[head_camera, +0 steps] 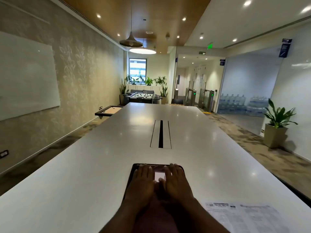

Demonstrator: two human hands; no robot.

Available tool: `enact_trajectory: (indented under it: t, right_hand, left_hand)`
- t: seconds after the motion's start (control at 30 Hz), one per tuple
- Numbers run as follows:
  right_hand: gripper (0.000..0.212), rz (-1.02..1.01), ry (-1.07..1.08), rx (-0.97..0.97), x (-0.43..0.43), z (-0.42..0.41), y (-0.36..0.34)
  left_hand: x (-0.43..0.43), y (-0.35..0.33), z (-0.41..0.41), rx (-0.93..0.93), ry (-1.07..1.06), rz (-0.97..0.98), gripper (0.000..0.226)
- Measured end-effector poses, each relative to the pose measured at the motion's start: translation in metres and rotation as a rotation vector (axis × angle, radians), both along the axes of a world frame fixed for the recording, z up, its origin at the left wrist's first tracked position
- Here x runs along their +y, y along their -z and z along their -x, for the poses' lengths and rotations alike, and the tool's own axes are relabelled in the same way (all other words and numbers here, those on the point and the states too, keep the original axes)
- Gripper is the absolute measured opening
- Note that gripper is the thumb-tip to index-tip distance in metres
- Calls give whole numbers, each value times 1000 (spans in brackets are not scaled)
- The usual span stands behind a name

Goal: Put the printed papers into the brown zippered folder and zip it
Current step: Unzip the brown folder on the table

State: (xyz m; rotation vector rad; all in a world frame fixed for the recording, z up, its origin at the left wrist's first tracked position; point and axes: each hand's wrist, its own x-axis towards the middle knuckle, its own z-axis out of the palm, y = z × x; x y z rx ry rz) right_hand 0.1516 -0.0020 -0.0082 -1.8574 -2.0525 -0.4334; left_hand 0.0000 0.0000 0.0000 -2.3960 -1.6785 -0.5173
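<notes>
Near right, flat on the white table (101,165): printed papers (244,214), outside the folder and just beside the right forearm. A little farther, at centre: brown zippered folder (131,178), lying flat; zipped or not, cannot tell. Pressed on top, side by side: left hand (143,180) and right hand (176,179), both spread with fingers straight, gripping nothing, a pale patch (159,176) between them. Beyond, mid-table: a dark cable slot (160,134). Far end: a foosball table (143,95). Left wall: a whiteboard (27,76).
</notes>
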Motion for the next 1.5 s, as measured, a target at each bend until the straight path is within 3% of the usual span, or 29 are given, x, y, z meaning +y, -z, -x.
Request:
enact_trajectory:
  t: [0.07,0.13,0.2,0.37,0.5,0.63,0.77,0.87,0.93,1.03,1.13,1.2,1.33,1.4,1.5]
  right_hand:
    - [65,70,-3,17,7,-2,16]
    - [59,126,22,1,10,-4,33]
    - [58,176,-9,-17,14,-5,45]
    - [77,262,-4,5,15,-7,54]
    - [99,336,-136,104,14,-5,48]
    - [75,299,-147,123,14,-6,50]
    - [65,235,-158,88,22,-7,51]
    - [60,210,-137,91,34,-7,45]
    - [47,197,-113,120,46,-4,41]
    - [35,201,-106,182,72,5,32]
    - [37,266,-126,231,103,18,22]
    - [39,340,-134,243,125,29,18]
    - [42,561,-168,264,164,51,11]
    - [39,639,-197,272,177,62,7]
    - [40,719,-230,214,191,75,3]
  left_hand:
    - [6,15,-1,-22,-4,143,57]
    - [9,25,-2,30,-5,260,59]
    - [14,34,-5,66,-8,260,60]
    - [21,48,-3,89,-43,345,62]
    - [22,55,-2,80,-72,379,65]
    - [22,59,-1,59,-71,376,64]
    - [21,61,-1,66,-72,339,63]
    - [18,62,-3,66,-61,319,83]
    - [17,60,-4,52,-60,322,96]
    - [17,61,-4,45,-113,322,80]
    - [18,69,-5,25,-84,335,58]
    - [18,70,-4,14,-65,324,58]
    - [24,66,-4,32,-94,378,80]
    - [31,74,-4,42,-125,296,76]
    - [34,85,-8,39,-111,364,62]
